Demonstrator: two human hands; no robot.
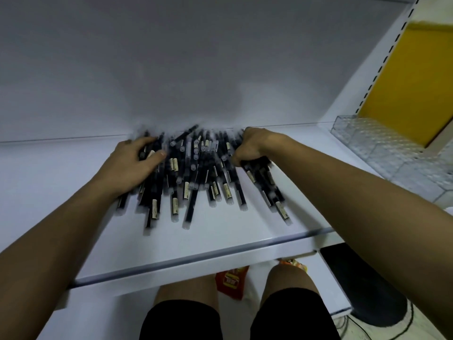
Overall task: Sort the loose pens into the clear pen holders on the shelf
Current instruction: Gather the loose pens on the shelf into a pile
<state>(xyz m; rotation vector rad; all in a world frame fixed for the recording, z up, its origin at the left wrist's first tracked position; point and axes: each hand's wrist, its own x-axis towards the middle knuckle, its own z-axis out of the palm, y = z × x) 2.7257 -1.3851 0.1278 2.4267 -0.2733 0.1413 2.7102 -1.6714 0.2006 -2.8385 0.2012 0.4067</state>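
Two hands gather pens from a loose pile on a white shelf.

Slim dark pens (196,173) with frosted caps and pale labels lie fanned mid-shelf, against the back wall. The left hand (132,165) lies over the pile's left edge, fingers and thumb curled around a few pens. The right hand (252,148) is fisted around a bundle at the pile's right. The shelf (220,236) is smooth, with a clear front strip. Clear, faceted, boxy holders (382,146) stand far right, well apart from the pile, beside a yellow panel (411,82).
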